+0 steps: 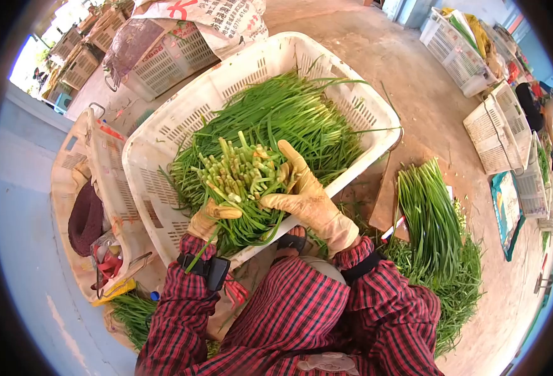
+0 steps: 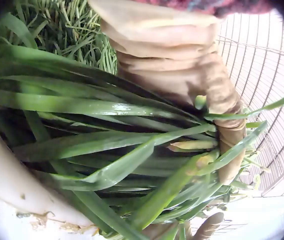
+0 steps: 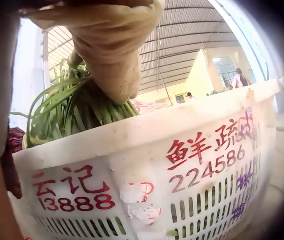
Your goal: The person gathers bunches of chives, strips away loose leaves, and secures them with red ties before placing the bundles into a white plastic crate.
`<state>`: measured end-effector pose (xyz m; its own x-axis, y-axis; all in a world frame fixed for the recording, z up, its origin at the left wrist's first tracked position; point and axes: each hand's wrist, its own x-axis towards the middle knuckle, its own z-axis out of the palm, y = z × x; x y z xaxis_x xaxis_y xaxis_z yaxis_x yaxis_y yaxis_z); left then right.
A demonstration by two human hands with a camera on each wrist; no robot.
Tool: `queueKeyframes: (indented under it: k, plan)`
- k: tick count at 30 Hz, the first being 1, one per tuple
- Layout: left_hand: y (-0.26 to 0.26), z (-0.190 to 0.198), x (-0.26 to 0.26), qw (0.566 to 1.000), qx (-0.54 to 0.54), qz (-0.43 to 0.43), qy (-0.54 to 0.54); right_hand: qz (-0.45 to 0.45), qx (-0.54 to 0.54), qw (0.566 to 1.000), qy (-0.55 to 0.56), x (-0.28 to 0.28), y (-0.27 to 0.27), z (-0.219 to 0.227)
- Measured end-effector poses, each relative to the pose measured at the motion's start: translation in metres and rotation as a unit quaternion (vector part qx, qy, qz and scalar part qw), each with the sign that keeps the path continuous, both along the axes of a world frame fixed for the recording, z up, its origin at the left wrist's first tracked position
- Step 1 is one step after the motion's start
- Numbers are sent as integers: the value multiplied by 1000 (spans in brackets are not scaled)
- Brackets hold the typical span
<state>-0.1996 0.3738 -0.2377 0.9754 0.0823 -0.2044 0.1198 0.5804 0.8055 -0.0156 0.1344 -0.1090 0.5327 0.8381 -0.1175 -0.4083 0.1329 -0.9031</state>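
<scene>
A thick bunch of garlic chives (image 1: 242, 169) lies with its pale cut ends facing up, over more chives in a white plastic crate (image 1: 157, 150). My gloved left hand (image 1: 207, 219) grips the bunch from the left, thumb across its leaves. In the left wrist view, gloved fingers (image 2: 227, 140) curl round the flat green leaves (image 2: 107, 145). My gloved right hand (image 1: 314, 203) rests against the right side of the bunch, thumb and forefinger spread straight. The right wrist view has the glove (image 3: 114, 65) above the crate's printed side (image 3: 147, 160), beside the leaves.
Loose chives (image 1: 430, 219) are heaped on the floor at right. Another crate (image 1: 95, 207) stands close at left, holding a dark ring-shaped thing (image 1: 87, 219). A crate under a white sack (image 1: 217, 22) is behind. More crates (image 1: 496, 128) line the right side.
</scene>
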Motion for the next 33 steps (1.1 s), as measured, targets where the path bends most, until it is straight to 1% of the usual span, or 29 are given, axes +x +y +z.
queueKeyframes:
  k: [1,2,3,5,6,7,8,9,10,11,12,13,15,16,17,18,19,20,21,22,23,24,25,26,27,29,30,31,33]
  plan:
    - [-5,17,-3,999,7,16,36,-1,0,1000,1,3,0,3]
    - [-12,34,-3,997,15,32,70,11,-40,990,-137,7,0,9]
    - [-25,54,6,997,15,32,70,23,-80,959,-272,9,0,15]
    - [-50,87,29,999,-33,-6,-29,24,-105,945,-309,9,0,26]
    - [-38,50,34,996,81,-27,19,7,-152,902,-404,9,-2,37]
    - [-37,44,37,996,80,-27,19,-10,-196,848,-493,9,-3,42]
    - [-38,40,38,953,296,-29,-58,-70,-130,864,-481,8,-2,24]
    - [-38,39,40,858,496,-31,-131,-70,-131,865,-480,6,1,16]
    - [-31,39,42,522,789,10,-322,-79,-57,928,-361,5,3,9]
    - [-33,38,40,522,790,9,-322,-87,18,968,-233,4,3,3]
    - [-50,67,45,572,773,35,-272,-51,46,995,-70,0,1,2]
    - [-58,88,47,618,752,61,-220,-51,46,995,-69,1,1,4]
    - [-58,113,48,625,753,22,-206,-57,-14,997,-40,2,1,6]
    - [-66,132,50,775,618,34,-128,-68,3,997,-33,1,8,0]
    - [-69,142,52,889,453,44,-43,-69,3,997,-32,0,5,-4]
    - [-64,138,56,648,747,37,-141,-65,-16,995,-78,-3,4,6]
    - [-66,136,56,648,748,37,-139,-59,-34,990,-124,-4,4,15]
    - [-72,133,56,823,558,73,-74,-54,13,993,-102,-4,3,18]
    - [-75,129,56,939,327,102,-5,-55,13,993,-102,-5,3,17]
    - [-69,105,54,909,401,100,-53,-53,27,994,-89,-5,3,16]
    - [-57,66,43,909,401,99,-54,-52,41,995,-76,-4,3,14]
    - [-39,28,36,967,238,79,-53,-36,39,999,1,0,0,7]
    - [-15,-9,23,995,68,56,-49,-50,29,998,-24,6,-5,8]
    - [-2,-47,11,993,-105,33,-45,-61,8,998,-19,11,-8,6]
    - [-5,-41,19,993,-105,33,-45,-73,-13,997,-14,14,-8,3]
    - [-31,4,46,987,-108,100,-66,-75,-4,997,-20,11,-3,-6]
    - [-60,74,45,951,299,73,2,-79,6,996,-28,7,0,-11]
    - [-71,106,67,832,534,84,-128,-90,15,996,-10,2,3,-17]
    - [-85,121,71,888,438,94,-106,-95,54,994,25,0,3,-13]
